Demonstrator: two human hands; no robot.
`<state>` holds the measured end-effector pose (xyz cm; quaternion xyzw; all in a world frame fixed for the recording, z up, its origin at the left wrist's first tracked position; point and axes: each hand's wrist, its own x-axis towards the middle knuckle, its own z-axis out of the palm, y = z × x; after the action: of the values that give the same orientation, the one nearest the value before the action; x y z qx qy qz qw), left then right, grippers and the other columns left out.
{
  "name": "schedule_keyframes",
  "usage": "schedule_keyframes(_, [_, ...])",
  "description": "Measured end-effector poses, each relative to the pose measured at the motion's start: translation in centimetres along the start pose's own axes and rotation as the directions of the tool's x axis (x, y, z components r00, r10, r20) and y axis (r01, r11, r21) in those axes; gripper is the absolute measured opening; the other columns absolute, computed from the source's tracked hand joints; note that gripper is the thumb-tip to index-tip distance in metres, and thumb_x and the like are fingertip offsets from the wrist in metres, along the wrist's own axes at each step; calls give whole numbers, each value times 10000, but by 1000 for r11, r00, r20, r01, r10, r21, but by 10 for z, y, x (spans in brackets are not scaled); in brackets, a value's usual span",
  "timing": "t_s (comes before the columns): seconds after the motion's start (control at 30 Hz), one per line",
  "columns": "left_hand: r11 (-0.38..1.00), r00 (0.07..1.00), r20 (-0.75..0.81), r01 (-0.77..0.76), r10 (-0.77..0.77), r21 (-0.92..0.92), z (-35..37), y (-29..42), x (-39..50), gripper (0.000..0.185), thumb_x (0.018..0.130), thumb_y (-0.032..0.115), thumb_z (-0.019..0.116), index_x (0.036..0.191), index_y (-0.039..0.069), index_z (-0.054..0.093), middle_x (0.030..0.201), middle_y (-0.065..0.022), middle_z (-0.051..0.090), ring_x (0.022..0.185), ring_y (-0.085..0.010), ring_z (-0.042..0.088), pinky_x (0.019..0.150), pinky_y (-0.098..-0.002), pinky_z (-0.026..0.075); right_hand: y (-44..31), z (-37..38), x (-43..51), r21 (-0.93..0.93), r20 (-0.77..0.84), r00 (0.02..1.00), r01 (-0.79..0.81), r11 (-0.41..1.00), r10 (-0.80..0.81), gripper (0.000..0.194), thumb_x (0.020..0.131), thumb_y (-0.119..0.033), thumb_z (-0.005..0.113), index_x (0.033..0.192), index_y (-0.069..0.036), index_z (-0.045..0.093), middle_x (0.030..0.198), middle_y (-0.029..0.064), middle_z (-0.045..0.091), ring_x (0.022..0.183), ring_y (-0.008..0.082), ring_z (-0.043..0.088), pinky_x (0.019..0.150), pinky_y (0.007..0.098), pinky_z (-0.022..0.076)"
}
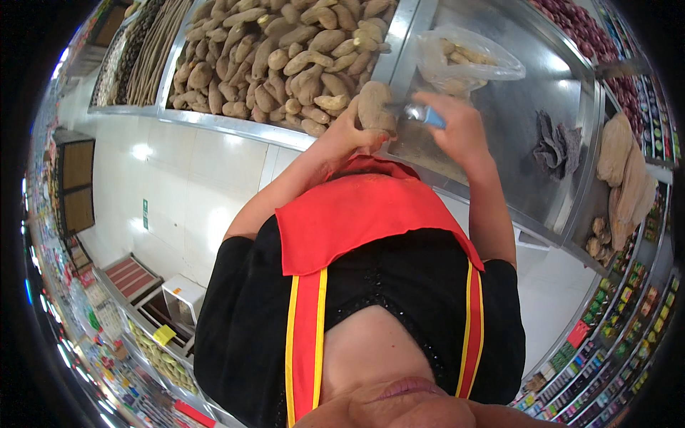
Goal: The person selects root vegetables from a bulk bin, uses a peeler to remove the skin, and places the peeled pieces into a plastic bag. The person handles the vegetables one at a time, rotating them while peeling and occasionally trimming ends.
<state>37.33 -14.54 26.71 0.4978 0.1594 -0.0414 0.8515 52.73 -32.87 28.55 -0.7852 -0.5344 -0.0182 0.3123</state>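
My left hand [359, 128] holds a large brown tuber [376, 107] upright over the edge of the metal bin. In my right hand [460, 123] is a small tool with a light blue handle [434, 118] and a shiny metal part; its exact kind is blurred. The tool's metal end points at the tuber's right side, and I cannot tell whether they touch. A heap of sweet potatoes [267, 69] fills the bin beyond my left hand. Past my right hand, a clear plastic bag [503, 67] with tubers in it lies on the steel tray [514, 123].
A crumpled dark grey cloth [556, 144] lies on the tray's right part. Large pale roots [623, 176] sit in a side compartment. Long thin roots [158, 53] lie at the upper left, red onions [575, 27] at the upper right. The bins have raised metal rims.
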Motion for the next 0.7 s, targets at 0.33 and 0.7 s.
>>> schedule_keyframes(0.33, [971, 987, -106, -98, 123, 220, -47, 16, -3, 890, 678, 92, 796, 1425, 82, 313, 1036, -83, 619, 845, -154, 614, 563, -254, 472, -26, 20, 50, -111, 192, 976, 130, 985, -108, 366, 722, -65, 674, 1081, -121, 630, 849, 103, 623, 815, 312, 629, 683, 414, 505])
schedule_keyframes(0.7, [1000, 998, -60, 30, -29, 5, -38, 17, -11, 780, 684, 116, 765, 1363, 43, 388, 1029, -59, 579, 797, -110, 562, 601, -210, 441, 13, 43, 82, -397, 103, 964, -187, 899, 246, 442, 712, -86, 699, 1143, -137, 616, 883, 107, 654, 838, 322, 642, 722, 437, 516])
